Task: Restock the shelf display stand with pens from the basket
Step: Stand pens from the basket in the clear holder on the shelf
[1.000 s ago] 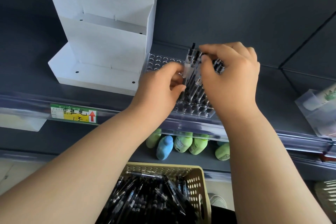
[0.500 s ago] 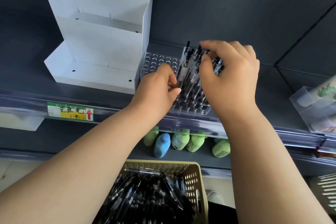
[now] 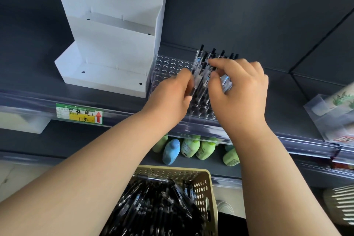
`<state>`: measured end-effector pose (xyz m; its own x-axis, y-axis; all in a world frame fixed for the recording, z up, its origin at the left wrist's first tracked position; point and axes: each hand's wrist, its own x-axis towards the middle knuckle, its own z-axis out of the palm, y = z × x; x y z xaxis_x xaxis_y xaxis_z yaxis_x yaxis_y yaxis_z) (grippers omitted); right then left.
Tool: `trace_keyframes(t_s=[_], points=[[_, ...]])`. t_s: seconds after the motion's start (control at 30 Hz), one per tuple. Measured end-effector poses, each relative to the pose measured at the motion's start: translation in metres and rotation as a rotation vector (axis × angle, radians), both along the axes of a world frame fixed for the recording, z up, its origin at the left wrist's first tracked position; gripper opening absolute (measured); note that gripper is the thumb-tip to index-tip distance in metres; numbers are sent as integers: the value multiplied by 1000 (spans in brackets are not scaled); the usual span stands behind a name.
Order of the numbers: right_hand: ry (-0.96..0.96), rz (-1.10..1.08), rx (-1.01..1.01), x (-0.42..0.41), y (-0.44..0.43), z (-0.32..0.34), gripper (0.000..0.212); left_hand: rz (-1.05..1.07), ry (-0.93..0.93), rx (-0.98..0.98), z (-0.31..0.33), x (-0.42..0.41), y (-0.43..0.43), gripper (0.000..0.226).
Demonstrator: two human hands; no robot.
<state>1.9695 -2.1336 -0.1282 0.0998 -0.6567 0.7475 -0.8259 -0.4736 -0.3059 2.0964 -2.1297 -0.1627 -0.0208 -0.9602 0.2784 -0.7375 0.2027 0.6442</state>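
Note:
A clear plastic display stand (image 3: pixel 168 65) with rows of round holes sits on the dark shelf; its right part holds several upright black-tipped pens (image 3: pixel 201 59). My left hand (image 3: pixel 172 97) rests at the stand's middle, its fingers pinching one clear pen (image 3: pixel 197 78) among the standing ones. My right hand (image 3: pixel 239 92) hovers over the stand's right side, gripping a small bunch of pens (image 3: pixel 226 82) under its curled fingers. A beige perforated basket (image 3: pixel 203 184) full of black pens sits below, near the bottom edge.
A white tiered cardboard stand (image 3: pixel 115 44) is just left of the pen stand. A green and yellow price label (image 3: pixel 79 114) is on the shelf rail. Green and blue bottles (image 3: pixel 189 147) lie on the lower shelf. Wrapped packages (image 3: pixel 335 113) sit at the right.
Both hands stay over the stand's right part. My left hand has shifted a little right onto a pen, and my right hand's fingers have lowered over the standing pens.

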Motion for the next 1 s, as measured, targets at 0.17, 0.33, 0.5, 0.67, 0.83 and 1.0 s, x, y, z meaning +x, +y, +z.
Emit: trace_keyframes(t_s=[0.17, 0.33, 0.5, 0.67, 0.83, 1.0], points=[[5, 14, -18, 1, -4, 0, 23, 5, 5, 32, -3, -1, -6, 23], [41, 22, -25, -1, -10, 5, 25, 20, 15, 18, -6, 2, -8, 21], [44, 21, -39, -4, -7, 1, 26, 47, -43, -23, -10, 17, 6, 28], [55, 110, 48, -7, 27, -38, 28, 91, -169, 38, -13, 40, 50, 35], [215, 128, 582, -8, 78, -99, 34, 106, -186, 197, -42, 60, 95, 31], [272, -23, 1259, 8, 163, -174, 38, 101, -261, 475, -96, 49, 154, 30]])
